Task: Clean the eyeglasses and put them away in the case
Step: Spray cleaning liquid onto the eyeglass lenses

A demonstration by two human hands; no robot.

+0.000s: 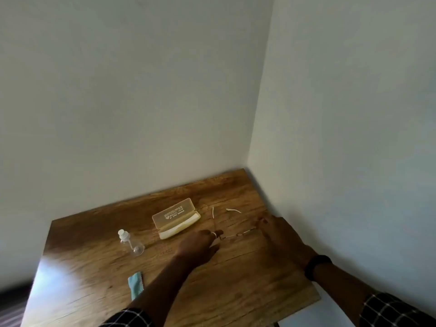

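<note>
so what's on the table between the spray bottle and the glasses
In the head view, the open glasses case lies between the spray bottle and the eyeglasses, set slightly farther back. The left hand also reaches across that stretch.

Wooden table (236,291) in a corner of pale walls (141,102), glare at its left edge.

Glossy wood-grain table (236,291), translucent plastic case (175,218), clear plastic bottle (132,243), teal cloth (136,285).

Walls: we see two plain pale walls (141,90) meeting in a corner, far right.
Table: our wooden table (236,291) fills that corner.
Light: we note bright glare near left.
</note>
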